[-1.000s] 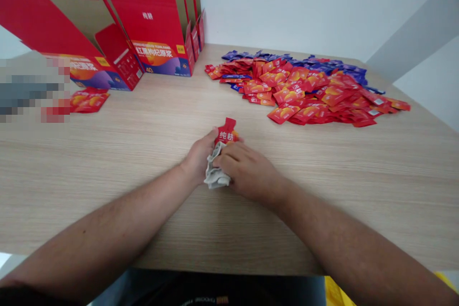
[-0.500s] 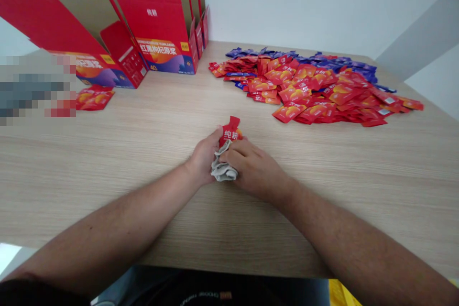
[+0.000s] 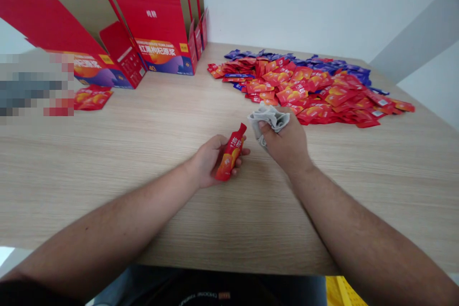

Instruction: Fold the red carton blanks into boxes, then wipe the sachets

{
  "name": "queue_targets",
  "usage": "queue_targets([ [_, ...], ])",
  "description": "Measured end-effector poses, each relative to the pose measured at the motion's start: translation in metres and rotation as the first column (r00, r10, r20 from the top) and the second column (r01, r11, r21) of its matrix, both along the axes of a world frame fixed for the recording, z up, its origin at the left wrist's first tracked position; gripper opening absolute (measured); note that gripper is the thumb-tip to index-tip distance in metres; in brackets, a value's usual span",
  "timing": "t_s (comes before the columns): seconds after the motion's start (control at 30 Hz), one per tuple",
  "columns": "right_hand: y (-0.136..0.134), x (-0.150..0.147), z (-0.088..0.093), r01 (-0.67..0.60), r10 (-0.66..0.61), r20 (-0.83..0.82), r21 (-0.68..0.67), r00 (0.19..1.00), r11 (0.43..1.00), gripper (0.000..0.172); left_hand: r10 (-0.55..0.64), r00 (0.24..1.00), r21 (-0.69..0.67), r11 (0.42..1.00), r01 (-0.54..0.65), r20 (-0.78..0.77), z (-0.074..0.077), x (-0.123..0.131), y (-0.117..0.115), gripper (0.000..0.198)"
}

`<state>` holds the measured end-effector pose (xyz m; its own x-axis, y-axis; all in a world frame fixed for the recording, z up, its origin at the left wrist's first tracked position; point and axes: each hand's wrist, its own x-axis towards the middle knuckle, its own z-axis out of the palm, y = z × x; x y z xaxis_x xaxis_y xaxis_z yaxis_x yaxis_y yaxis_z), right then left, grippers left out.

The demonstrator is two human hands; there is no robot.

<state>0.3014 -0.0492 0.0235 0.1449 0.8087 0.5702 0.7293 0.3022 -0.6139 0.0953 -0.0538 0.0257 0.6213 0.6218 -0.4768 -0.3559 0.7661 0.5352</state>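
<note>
My left hand (image 3: 208,161) rests on the wooden table (image 3: 143,153) with its fingers curled round a red and orange sachet (image 3: 230,152), which lies tilted across the palm. My right hand (image 3: 285,141) is lifted a little to the right of it, closed on a crumpled grey cloth (image 3: 267,118). The two hands are apart. Just beyond the right hand lies a large heap of red sachets (image 3: 311,91), with blue ones along its far edge.
Open red cardboard boxes (image 3: 158,33) stand at the far left of the table, flaps up. A few loose red sachets (image 3: 91,98) lie in front of them. A blurred-out patch covers the far left edge. A white wall runs behind the table.
My hands were together, the cloth pressed on the sachet. Now the right hand has moved up and right with the cloth, and the left hand holds the sachet alone.
</note>
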Motion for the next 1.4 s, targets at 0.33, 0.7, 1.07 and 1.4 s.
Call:
queue_targets([
  [0.33, -0.027, -0.009, 0.024, -0.095, 0.073, 0.135, 0.166, 0.988, 0.981, 0.012, 0.197, 0.971, 0.228, 0.960, -0.163, -0.136, -0.010, 0.009, 0.004, 0.011],
  [0.7, -0.036, -0.044, 0.000, -0.429, 0.418, 0.255, -0.010, 0.872, 0.903, 0.015, 0.328, 0.944, 0.061, 0.943, -0.327, -0.018, -0.003, 0.022, -0.008, 0.037],
  [1.07, -0.037, -0.044, -0.004, -0.493, 0.502, 0.274, -0.108, 0.820, 0.863, 0.023, 0.313, 0.949, 0.028, 0.949, -0.314, 0.046, 0.003, 0.015, 0.001, 0.046],
  [1.4, -0.037, -0.048, -0.006, -0.495, 0.522, 0.205, -0.168, 0.828, 0.852, 0.020, 0.349, 0.934, 0.075, 0.932, -0.355, 0.079, 0.002, 0.011, 0.007, 0.051],
])
